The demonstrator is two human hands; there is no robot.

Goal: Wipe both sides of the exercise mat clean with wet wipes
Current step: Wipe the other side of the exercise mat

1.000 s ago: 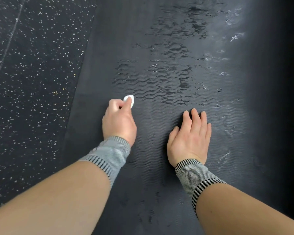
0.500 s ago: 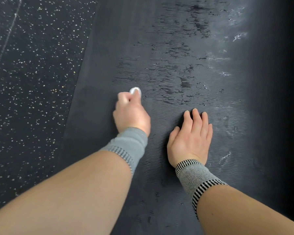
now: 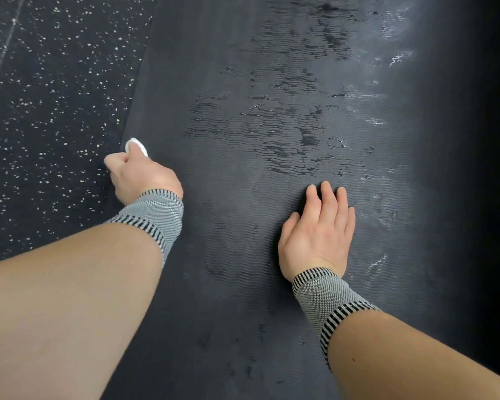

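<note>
A dark grey ribbed exercise mat (image 3: 243,82) lies flat and runs away from me, with darker wet streaks and shiny patches in its middle and right part. My left hand (image 3: 140,176) is curled around a small white wet wipe (image 3: 137,145) and holds it down at the mat's left edge. Only a little of the wipe shows above the knuckles. My right hand (image 3: 319,229) lies flat on the mat, palm down, fingers straight and close together. Both wrists wear grey knitted bands.
Black rubber floor (image 3: 46,96) with pale speckles lies to the left of the mat, with a thin pale line across it. The mat's right side fades into deep shadow (image 3: 479,168).
My left hand has swept the wipe from the mat's middle leftward to its left edge. My right hand has stayed pressed in place.
</note>
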